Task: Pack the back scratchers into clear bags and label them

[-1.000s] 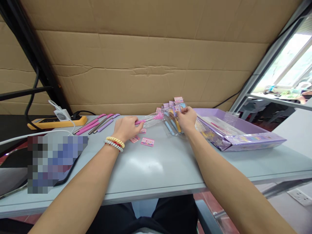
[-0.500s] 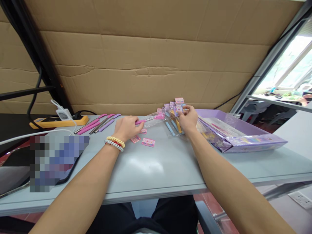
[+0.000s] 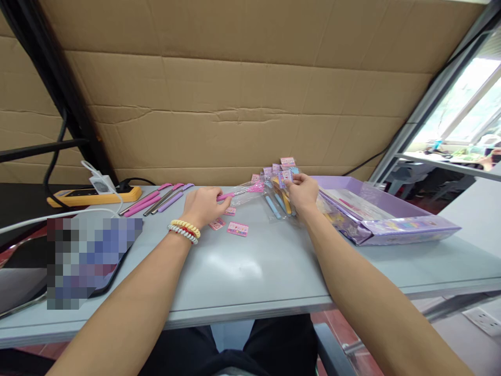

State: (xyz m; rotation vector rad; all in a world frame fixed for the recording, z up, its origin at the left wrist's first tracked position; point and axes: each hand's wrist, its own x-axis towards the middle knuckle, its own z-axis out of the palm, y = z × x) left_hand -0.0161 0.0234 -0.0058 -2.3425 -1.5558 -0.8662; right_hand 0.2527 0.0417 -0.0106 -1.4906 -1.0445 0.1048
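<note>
My left hand (image 3: 203, 204) is closed around the pink handle of a back scratcher (image 3: 225, 197). Its metal shaft and pink head extend rightward, partly inside a clear plastic sleeve (image 3: 246, 194). At the back of the desk, several bagged back scratchers with blue and yellow handles (image 3: 273, 207) lie in a pile with small printed cards on top. My right hand (image 3: 303, 192) pinches a printed card (image 3: 287, 176) at that pile; its fingertips are partly hidden. A loose pink card (image 3: 237, 228) lies flat near my left hand, with other small cards beside it.
Several unwrapped pink, purple and metal sticks (image 3: 156, 199) lie on the left. Farther left are a yellow power strip (image 3: 94, 195) with a white cable and a blurred-out device (image 3: 94, 261). A purple box (image 3: 407, 230) stands on the right. Cardboard (image 3: 242, 83) backs the grey desk (image 3: 250, 282).
Both hands stay almost in place. The card at my right fingertips has tilted and shifted slightly; the back scratcher in my left hand has hardly moved.
</note>
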